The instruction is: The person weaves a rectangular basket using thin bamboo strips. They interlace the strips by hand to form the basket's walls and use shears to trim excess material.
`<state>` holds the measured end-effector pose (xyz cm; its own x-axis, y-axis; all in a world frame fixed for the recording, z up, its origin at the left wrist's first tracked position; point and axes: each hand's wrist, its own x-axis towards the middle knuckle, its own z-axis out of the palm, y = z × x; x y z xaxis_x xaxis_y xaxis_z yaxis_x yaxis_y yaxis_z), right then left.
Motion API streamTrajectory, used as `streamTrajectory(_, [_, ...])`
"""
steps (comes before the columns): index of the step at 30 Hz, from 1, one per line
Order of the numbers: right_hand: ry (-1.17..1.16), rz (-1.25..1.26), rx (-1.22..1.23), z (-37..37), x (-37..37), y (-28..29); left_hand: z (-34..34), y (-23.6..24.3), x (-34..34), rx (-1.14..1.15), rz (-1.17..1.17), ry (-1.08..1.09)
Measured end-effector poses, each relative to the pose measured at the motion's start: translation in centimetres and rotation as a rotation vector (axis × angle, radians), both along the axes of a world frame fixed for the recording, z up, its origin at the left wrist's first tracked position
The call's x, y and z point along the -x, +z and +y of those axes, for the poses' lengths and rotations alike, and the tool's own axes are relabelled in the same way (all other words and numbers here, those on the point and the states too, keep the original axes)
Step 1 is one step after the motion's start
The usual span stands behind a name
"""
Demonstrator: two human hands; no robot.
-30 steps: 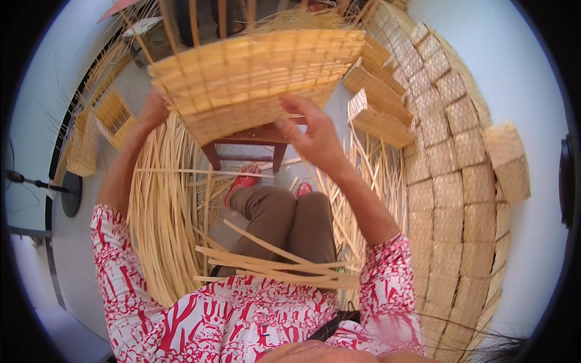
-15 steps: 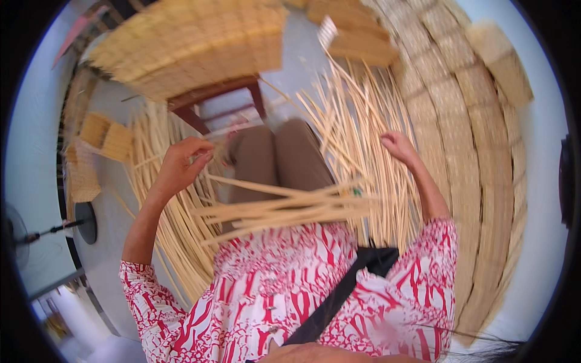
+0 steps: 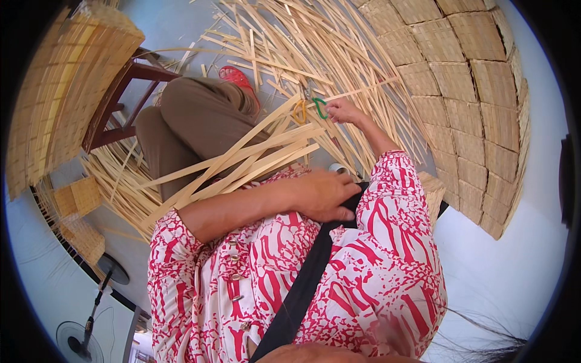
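My right hand (image 3: 345, 112) is stretched forward to the right of my knees, its fingers curled in at the green handle of the scissors (image 3: 319, 107). The scissors' other handle is yellow, and the two handles stand apart among wooden strips. My left hand (image 3: 327, 195) crosses in front of my body with fingers and thumb apart and nothing seen in it, beside the black strap (image 3: 308, 284). Several pale flat strips (image 3: 242, 160) lie across my lap, partly under my left forearm.
Loose strips (image 3: 345, 48) cover the floor ahead and right. Stacked woven panels (image 3: 466, 91) stand at the right. At the left, a woven piece (image 3: 72, 78) rests on a dark red wooden stool (image 3: 130, 103). A fan (image 3: 78, 342) is at the lower left.
My view and body have turned to the right. My right hand has reached to the scissors. My left hand has moved from above the left-side strips to across my body.
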<state>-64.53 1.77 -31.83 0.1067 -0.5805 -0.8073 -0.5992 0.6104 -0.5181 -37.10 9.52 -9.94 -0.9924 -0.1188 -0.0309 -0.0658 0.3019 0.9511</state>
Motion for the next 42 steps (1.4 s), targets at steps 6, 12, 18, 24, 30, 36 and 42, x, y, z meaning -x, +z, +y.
streamTrajectory(6, [-0.076,0.131,-0.020,2.8,-0.1,-6.1,2.7,-2.5,-0.3,0.000,0.194,0.027])
streamTrajectory(12, [0.168,0.517,0.187,4.7,-2.9,-12.8,2.9,-2.4,0.1,-0.047,-0.035,-0.132])
streamTrajectory(18, [-0.104,0.471,0.183,4.7,-3.3,-15.1,1.3,-0.1,0.4,-0.088,-0.316,-0.363])
streamTrajectory(24, [-0.071,0.717,0.157,3.2,-6.7,-14.0,3.6,-1.6,-0.1,-0.245,-0.393,-0.199])
streamTrajectory(30, [-0.053,0.739,0.274,4.2,-6.2,-15.9,3.6,-1.5,-0.1,-0.218,-0.295,-0.266])
streamTrajectory(36, [-0.094,0.677,0.306,4.7,-7.4,-14.3,7.4,-6.0,1.2,0.030,0.076,-0.219])
streamTrajectory(42, [-0.369,0.345,0.690,0.8,-5.3,-10.8,5.9,-4.5,0.6,0.042,0.152,-0.307])
